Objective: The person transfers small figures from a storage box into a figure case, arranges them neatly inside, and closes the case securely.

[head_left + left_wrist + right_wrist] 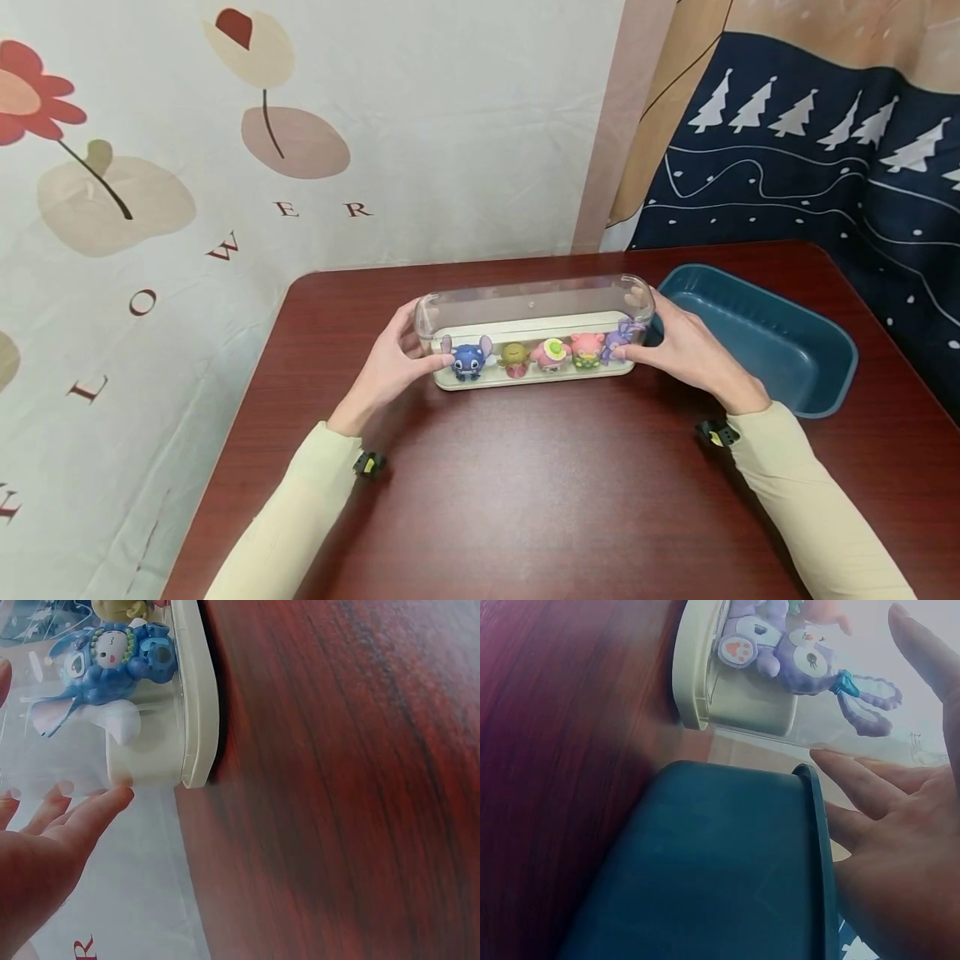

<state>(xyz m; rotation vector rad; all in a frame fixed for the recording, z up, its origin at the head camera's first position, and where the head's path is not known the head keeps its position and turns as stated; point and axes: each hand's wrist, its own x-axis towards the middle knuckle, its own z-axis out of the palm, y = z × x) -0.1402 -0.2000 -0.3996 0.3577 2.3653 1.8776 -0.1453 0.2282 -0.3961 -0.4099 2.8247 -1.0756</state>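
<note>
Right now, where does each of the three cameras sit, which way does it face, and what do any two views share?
Head: above, facing forward and down at the clear case on the table; both forearms, left hand and right hand show.
Left wrist: low at the case's left end, on the blue figure; fingertips show.
Right wrist: low at the right end, over the teal bin, on the purple figure; fingers show.
Shared: head view also shows both figures.
</note>
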